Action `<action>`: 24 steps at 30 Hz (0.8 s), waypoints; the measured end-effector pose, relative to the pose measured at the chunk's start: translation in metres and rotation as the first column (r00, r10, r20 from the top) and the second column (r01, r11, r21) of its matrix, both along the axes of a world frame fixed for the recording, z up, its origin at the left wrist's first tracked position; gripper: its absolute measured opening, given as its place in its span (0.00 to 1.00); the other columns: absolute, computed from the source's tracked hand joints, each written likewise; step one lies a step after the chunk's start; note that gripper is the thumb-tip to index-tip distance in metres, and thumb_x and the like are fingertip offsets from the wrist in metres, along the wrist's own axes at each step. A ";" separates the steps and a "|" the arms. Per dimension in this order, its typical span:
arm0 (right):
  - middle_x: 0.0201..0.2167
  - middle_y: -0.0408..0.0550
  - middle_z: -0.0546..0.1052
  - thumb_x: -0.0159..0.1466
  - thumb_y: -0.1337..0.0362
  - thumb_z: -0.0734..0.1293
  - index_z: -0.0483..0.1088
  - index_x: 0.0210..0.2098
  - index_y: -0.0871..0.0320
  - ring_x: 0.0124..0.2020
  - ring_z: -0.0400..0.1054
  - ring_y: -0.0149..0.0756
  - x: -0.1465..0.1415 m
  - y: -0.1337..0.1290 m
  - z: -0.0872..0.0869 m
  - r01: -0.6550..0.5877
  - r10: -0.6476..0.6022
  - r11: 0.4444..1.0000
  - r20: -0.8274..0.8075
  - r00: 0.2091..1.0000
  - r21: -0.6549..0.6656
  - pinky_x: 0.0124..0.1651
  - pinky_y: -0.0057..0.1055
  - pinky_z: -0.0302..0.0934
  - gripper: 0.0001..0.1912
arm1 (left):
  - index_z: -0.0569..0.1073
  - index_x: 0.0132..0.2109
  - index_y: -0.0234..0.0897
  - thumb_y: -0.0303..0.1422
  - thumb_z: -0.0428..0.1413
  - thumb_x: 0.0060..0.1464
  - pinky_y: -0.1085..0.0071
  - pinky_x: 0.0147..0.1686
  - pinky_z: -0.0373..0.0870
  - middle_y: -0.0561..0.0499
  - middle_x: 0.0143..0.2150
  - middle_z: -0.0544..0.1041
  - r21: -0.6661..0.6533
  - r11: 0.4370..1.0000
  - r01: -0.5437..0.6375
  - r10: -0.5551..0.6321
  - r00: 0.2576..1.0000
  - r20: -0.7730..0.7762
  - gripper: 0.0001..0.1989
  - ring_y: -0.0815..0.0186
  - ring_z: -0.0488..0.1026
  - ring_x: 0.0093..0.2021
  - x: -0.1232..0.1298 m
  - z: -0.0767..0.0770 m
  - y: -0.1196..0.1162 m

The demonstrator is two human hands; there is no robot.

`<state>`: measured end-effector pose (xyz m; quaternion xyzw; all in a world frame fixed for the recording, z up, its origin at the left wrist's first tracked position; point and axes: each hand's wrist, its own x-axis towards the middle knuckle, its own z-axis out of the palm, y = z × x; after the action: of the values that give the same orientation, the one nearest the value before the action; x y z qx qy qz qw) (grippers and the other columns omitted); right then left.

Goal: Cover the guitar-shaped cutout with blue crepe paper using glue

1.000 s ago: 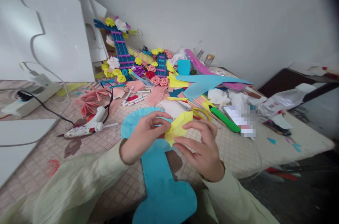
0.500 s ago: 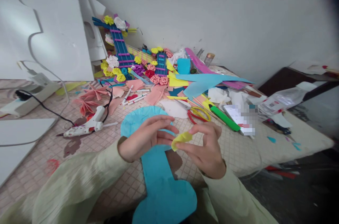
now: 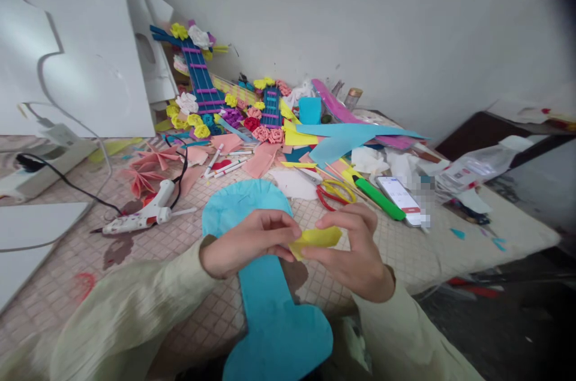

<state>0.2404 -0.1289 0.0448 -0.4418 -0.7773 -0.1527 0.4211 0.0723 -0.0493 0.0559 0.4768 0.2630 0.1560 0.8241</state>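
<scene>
A small yellow paper piece [image 3: 321, 237] is stretched between my two hands above the table. My left hand [image 3: 254, 240] pinches its left end between thumb and fingers. On the other side my right hand [image 3: 355, 249] grips it with thumb and index finger. Beneath the hands lies a large light blue guitar-like shape [image 3: 274, 309], its rounded upper part [image 3: 240, 204] on the table and its lower part at the table's front edge. My left hand partly hides its middle.
A white glue gun [image 3: 144, 216] with a black cord lies at left, near a power strip [image 3: 49, 168]. Red-and-yellow scissors [image 3: 330, 195], a green cutter [image 3: 380, 198] and a phone [image 3: 399, 200] lie beyond my right hand. Paper flowers and decorated guitar shapes [image 3: 202, 84] stand behind.
My left hand's fingers have closed on the left end of the yellow paper. The paper now shows wider and longer, and my right hand has moved slightly right.
</scene>
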 end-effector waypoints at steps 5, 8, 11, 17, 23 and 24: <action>0.38 0.46 0.64 0.57 0.70 0.66 0.73 0.27 0.50 0.42 0.53 0.41 0.001 -0.001 0.001 -0.005 0.006 1.000 0.030 1.000 -0.002 0.44 0.43 0.50 0.07 | 0.72 0.29 0.32 0.35 0.59 0.46 0.76 0.30 0.68 0.54 0.26 0.72 0.101 0.983 -0.154 0.150 0.988 0.046 0.09 0.73 0.70 0.27 0.001 -0.005 0.000; 0.36 0.46 0.64 0.56 0.69 0.67 0.73 0.27 0.49 0.42 0.52 0.42 -0.003 -0.001 -0.001 0.060 -0.061 0.998 0.023 0.998 0.019 0.44 0.45 0.50 0.07 | 0.72 0.28 0.33 0.35 0.59 0.46 0.76 0.29 0.68 0.55 0.26 0.71 0.147 0.963 -0.228 0.221 0.973 0.062 0.09 0.73 0.69 0.27 0.001 -0.003 -0.002; 0.34 0.46 0.64 0.55 0.68 0.68 0.73 0.27 0.48 0.41 0.53 0.42 -0.009 -0.003 -0.005 0.170 -0.173 0.978 0.017 0.985 0.118 0.45 0.44 0.51 0.07 | 0.72 0.27 0.33 0.35 0.60 0.45 0.76 0.29 0.68 0.55 0.26 0.72 0.143 0.944 -0.298 0.292 0.954 0.066 0.09 0.73 0.69 0.28 0.002 -0.001 -0.005; 0.30 0.46 0.65 0.53 0.73 0.68 0.69 0.43 0.50 0.32 0.62 0.35 -0.016 -0.015 -0.018 0.242 -0.210 0.947 -0.162 0.964 0.211 0.35 0.36 0.61 0.19 | 0.72 0.27 0.34 0.35 0.60 0.46 0.77 0.30 0.68 0.55 0.26 0.73 0.186 0.890 -0.417 0.405 0.909 0.100 0.08 0.74 0.70 0.28 0.004 -0.006 -0.007; 0.29 0.44 0.76 0.59 0.74 0.64 0.61 0.52 0.56 0.26 0.69 0.30 -0.020 -0.011 -0.020 0.092 -0.097 0.994 -0.087 0.991 -0.061 0.27 0.27 0.62 0.22 | 0.72 0.28 0.34 0.35 0.59 0.46 0.78 0.30 0.67 0.55 0.26 0.73 0.273 0.850 -0.451 0.432 0.893 0.127 0.07 0.74 0.69 0.28 0.003 -0.008 -0.011; 0.29 0.43 0.77 0.59 0.73 0.64 0.62 0.50 0.56 0.27 0.71 0.29 -0.020 -0.010 -0.020 0.092 -0.097 0.993 -0.070 0.993 -0.071 0.27 0.26 0.62 0.20 | 0.73 0.28 0.34 0.35 0.59 0.47 0.77 0.30 0.67 0.55 0.27 0.73 0.287 0.845 -0.452 0.435 0.892 0.124 0.07 0.74 0.69 0.28 0.003 -0.008 -0.011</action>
<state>0.2200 -0.1393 0.0249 -0.4974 -0.7443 -0.1299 0.4264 0.0754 -0.0605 0.0477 0.5212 0.3158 0.3939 0.6881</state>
